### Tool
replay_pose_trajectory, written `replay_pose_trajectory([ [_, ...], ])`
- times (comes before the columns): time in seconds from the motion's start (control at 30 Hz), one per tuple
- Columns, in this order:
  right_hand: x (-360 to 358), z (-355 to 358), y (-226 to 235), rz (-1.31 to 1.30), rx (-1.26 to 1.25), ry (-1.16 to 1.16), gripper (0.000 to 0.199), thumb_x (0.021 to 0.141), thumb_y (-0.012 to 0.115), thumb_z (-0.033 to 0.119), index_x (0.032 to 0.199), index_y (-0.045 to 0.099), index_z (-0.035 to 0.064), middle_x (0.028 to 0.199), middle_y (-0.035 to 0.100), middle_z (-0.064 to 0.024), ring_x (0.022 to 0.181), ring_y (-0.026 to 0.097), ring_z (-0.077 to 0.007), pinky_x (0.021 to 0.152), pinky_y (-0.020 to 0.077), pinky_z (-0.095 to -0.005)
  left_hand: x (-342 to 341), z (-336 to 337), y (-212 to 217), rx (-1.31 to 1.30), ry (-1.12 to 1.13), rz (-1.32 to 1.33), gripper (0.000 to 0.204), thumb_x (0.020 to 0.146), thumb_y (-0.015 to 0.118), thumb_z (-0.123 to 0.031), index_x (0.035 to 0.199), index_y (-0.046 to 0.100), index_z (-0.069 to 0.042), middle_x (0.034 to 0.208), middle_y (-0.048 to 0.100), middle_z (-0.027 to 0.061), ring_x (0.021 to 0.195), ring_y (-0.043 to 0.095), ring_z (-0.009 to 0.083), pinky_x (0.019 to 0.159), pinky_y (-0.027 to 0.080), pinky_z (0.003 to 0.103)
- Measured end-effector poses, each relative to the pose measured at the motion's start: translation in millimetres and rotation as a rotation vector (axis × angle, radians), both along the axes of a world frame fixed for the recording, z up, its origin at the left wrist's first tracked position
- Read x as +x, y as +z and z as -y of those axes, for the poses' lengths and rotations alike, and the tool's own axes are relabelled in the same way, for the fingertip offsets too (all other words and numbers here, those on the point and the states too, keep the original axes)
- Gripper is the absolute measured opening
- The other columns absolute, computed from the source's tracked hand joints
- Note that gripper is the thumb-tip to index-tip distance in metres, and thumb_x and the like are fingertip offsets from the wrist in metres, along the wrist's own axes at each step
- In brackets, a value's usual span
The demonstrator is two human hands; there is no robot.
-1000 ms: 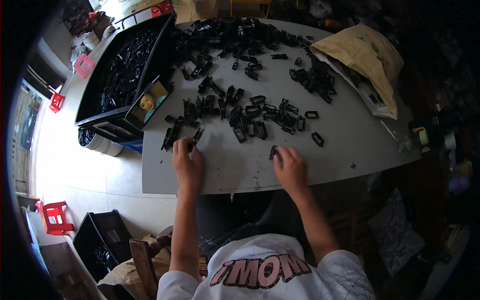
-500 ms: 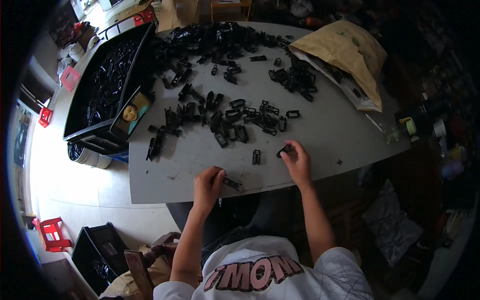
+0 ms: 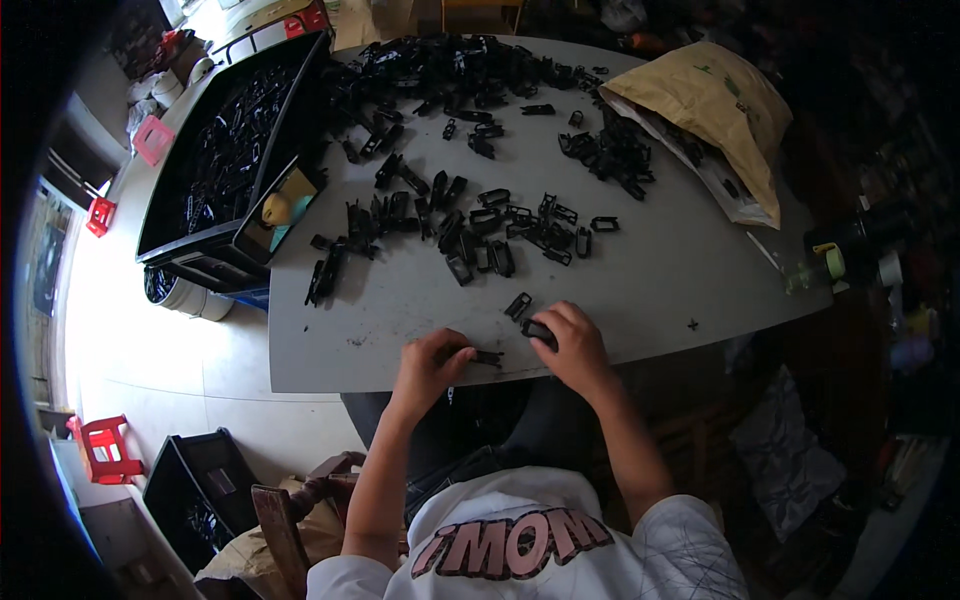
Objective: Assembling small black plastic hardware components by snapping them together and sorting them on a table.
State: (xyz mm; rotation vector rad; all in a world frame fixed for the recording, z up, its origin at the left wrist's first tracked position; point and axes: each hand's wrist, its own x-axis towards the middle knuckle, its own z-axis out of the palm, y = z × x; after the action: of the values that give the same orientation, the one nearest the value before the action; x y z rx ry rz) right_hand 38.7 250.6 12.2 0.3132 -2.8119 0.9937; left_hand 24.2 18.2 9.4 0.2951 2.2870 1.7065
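Near the table's front edge, my left hand (image 3: pixel 432 366) is closed around one end of a slim black plastic part (image 3: pixel 486 358); its other end sticks out to the right. My right hand (image 3: pixel 572 345) pinches another black plastic part (image 3: pixel 538 332), a short way right of the left hand. Just beyond those fingers lies a loose black frame-shaped part (image 3: pixel 518 306) on the grey table (image 3: pixel 640 290). Farther off, a loose group of similar black parts (image 3: pixel 490 240) is spread over the middle of the table.
A large heap of black parts (image 3: pixel 440 75) covers the far side, with a smaller pile (image 3: pixel 610 155) at right. An opened brown paper sack (image 3: pixel 705 95) lies at the far right. A black crate (image 3: pixel 215 255) full of parts stands left. A red stool (image 3: pixel 105 450) is on the floor.
My right hand has moved left and nearer with its part, toward the left hand. The left hand has shifted slightly right. The loose part by the fingers is now tilted.
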Motion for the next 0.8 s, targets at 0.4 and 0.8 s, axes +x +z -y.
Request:
replay_pose_trajectory([
  [0.4,-40.5,2.2,8.2,-0.229,0.132,0.220,0.033,0.067,0.070,0.000,0.099,0.062,0.0042,0.098,0.057,-0.0079,0.091,0.055,-0.0268,0.078,0.0471,-0.0370,0.2,6.6,-13.1,0.006,-0.025,-0.107,0.025,0.073,0.073,-0.006,0.095,0.064,-0.001,0.069,0.061,0.0082,0.060,0.053,0.0119,0.059,0.044,0.026],
  [0.8,-10.6,36.0,9.3,0.028,-0.039,0.267,0.029,0.071,0.068,0.008,0.097,0.057,0.0017,0.095,0.055,-0.0125,0.090,0.057,-0.0314,0.076,0.0492,-0.0396,0.2,3.7,-9.0,-0.089,0.021,0.017,0.026,0.077,0.071,-0.002,0.102,0.063,-0.003,0.073,0.061,0.0029,0.065,0.051,0.0058,0.060,0.044,0.023],
])
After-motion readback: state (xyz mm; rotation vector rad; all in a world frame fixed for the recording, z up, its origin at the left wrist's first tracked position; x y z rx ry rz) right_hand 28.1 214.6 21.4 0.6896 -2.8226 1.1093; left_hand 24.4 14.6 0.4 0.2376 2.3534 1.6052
